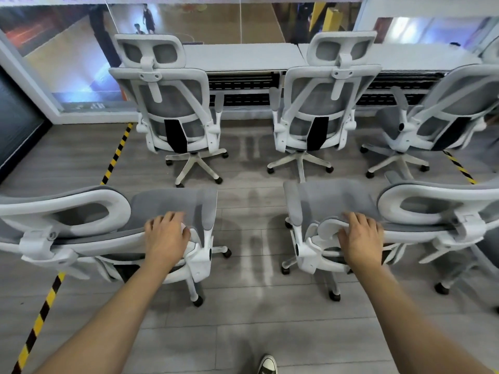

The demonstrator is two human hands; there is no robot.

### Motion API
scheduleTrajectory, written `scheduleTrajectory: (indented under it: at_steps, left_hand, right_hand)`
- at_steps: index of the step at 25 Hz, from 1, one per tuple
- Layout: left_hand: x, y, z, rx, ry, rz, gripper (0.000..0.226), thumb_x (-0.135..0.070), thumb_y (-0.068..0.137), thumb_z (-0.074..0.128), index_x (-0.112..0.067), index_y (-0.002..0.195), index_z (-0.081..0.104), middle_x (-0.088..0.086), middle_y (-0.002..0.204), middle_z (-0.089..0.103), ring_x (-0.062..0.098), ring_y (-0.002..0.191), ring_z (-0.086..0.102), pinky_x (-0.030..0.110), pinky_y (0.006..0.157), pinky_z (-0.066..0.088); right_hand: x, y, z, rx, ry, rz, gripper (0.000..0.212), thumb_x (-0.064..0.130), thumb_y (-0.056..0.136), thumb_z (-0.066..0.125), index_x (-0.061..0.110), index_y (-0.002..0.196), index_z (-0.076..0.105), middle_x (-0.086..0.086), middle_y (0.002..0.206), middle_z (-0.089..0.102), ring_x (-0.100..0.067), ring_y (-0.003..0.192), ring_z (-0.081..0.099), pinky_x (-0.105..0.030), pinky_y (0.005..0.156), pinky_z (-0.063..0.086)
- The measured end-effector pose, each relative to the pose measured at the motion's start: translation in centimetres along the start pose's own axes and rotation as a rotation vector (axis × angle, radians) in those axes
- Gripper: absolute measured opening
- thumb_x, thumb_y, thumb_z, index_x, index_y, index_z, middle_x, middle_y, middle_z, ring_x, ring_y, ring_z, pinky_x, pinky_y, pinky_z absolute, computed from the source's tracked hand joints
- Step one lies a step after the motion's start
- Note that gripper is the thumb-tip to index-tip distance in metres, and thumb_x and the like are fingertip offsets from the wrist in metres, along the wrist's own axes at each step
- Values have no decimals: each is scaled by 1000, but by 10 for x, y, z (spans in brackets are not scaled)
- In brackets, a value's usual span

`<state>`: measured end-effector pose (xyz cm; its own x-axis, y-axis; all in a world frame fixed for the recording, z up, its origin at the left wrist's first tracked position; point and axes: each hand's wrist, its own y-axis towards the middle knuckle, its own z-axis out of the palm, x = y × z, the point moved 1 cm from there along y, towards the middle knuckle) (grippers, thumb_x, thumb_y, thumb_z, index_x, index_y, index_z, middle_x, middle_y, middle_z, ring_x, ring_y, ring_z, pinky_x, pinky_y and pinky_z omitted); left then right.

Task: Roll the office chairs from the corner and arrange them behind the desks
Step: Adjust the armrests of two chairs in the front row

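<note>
On the grey plank floor [243, 314], three chairs already face the white table [243, 56]. Your left hand [167, 236] curls over the near left chair [172, 206] backrest edge; your right hand [359, 236] grips the near right chair [329, 201] frame.

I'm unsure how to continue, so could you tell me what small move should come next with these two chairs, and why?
Probably roll both forward. The left hand grips the left chair, the right hand the right chair, both short of the desks.
</note>
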<state>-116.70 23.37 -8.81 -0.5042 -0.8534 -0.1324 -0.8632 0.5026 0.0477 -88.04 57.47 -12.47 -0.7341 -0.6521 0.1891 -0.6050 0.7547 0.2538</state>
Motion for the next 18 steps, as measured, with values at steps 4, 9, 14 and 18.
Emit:
scheduleTrajectory:
  at_steps: [4,9,14,18]
  left_hand:
    - [-55,-25,-21,-72,-175,256,26,-26,92,61,-22,117,63,-2,119,66,28,110,56,45,98,34]
    - [-144,-80,-34,-53,-274,578,30,-30,94,56,-27,124,59,-8,131,58,20,121,50,44,103,36]
    - [-230,-128,-49,-57,-296,802,35,-31,92,56,-27,127,56,-6,140,53,21,130,45,46,110,33]
    - [-302,-168,-49,-34,-294,905,38,-32,93,58,-27,130,56,-4,150,46,24,138,41,50,112,32]
  right_hand:
    - [25,-32,-36,-85,84,47,43,14,79,70,18,121,60,-8,120,64,-36,110,56,-48,94,40]
    - [25,-76,-78,-142,139,96,41,20,77,70,26,117,63,1,132,58,-27,116,54,-40,100,36]
    - [-12,-117,-122,-160,152,175,44,28,84,65,31,127,58,0,143,50,-25,129,47,-41,110,31]
    - [-74,-147,-148,-253,180,247,41,28,87,65,30,128,60,-2,147,46,-24,131,47,-43,109,34]
